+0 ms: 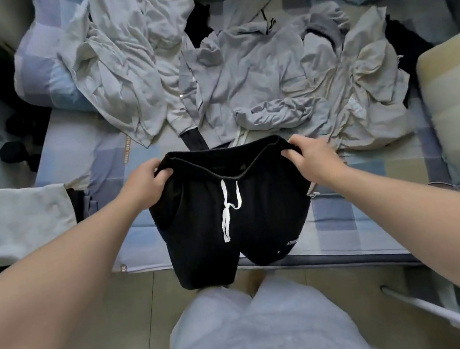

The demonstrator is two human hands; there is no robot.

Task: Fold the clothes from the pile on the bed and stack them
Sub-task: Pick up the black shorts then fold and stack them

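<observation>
The left hand (145, 184) and the right hand (311, 159) each gripped one end of the waistband of the black shorts (201, 235), fingers curled over the elastic. The shorts hung from them over the near edge of the bed (342, 219), front facing up, with the white drawstring (225, 212) dangling loose down the middle. The pile (255, 79) lay just beyond the shorts, and a folded pale garment (22, 221) sat to their left.

The likeliest trouble, I judged, was a crooked fold, because the left leg hung lower than the right and the cloth was not yet flat. The loose drawstring might get trapped inside and leave a lump. Laid forward, the shorts might land on the pile's grey hems and drag them along; let slack, their legs might slide off towards the floor
</observation>
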